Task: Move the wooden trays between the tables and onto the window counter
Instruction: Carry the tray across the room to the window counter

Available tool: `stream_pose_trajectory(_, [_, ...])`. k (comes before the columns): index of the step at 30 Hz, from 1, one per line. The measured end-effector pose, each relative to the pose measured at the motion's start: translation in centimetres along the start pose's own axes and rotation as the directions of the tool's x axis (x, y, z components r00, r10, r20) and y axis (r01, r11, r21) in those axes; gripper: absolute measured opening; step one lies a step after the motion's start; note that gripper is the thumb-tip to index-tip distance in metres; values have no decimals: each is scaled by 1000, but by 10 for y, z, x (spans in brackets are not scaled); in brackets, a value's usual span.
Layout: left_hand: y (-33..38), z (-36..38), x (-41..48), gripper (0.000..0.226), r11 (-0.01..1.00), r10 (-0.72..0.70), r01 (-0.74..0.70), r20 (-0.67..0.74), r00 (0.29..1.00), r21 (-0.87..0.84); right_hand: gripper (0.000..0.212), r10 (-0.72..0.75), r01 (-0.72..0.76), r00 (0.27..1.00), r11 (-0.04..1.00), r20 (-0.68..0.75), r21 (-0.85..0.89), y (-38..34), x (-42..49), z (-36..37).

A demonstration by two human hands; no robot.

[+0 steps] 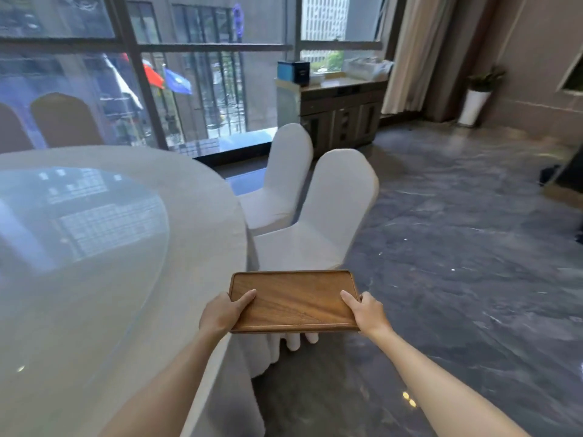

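Observation:
A rectangular wooden tray (295,299) with a low rim is held level in the air, just off the right edge of a round table (195,216). My left hand (222,313) grips its left short end, thumb lying on the tray's floor. Gripping the right short end is my right hand (367,313), thumb also on top. The tray carries nothing. Far ahead by the window stands a counter cabinet (342,113).
The round table has a white cloth and a glass turntable (79,247). Two white-covered chairs (318,216) stand right in front of the tray. Boxes (293,70) and packets sit on the counter. Dark marble floor (457,263) spreads to the right; a potted plant (476,99) is by the curtain.

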State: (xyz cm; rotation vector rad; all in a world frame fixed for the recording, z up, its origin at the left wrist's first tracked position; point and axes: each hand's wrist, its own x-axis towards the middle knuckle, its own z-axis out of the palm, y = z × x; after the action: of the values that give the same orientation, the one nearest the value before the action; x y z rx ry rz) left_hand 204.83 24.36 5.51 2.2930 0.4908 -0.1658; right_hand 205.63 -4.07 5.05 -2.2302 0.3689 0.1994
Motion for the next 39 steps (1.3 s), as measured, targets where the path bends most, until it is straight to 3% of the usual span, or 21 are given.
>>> stream_pose_trajectory(6, [121, 57, 55, 62, 990, 140, -141, 43, 989, 31, 43, 43, -33, 989, 996, -139, 78, 23, 79, -92])
stream_pose_trajectory(13, [226, 124, 126, 60, 981, 182, -189, 129, 975, 41, 45, 148, -125, 962, 986, -228, 113, 51, 167, -162])
stream_pose_trajectory(24, [406, 219, 315, 52, 948, 308, -318, 208, 928, 13, 46, 214, -179, 918, 975, -334, 133, 43, 379, -260])
stream_pose_trajectory(39, [646, 338, 538, 57, 924, 361, -378, 194, 912, 55, 60, 223, -180, 909, 972, -352, 153, 31, 683, -406])
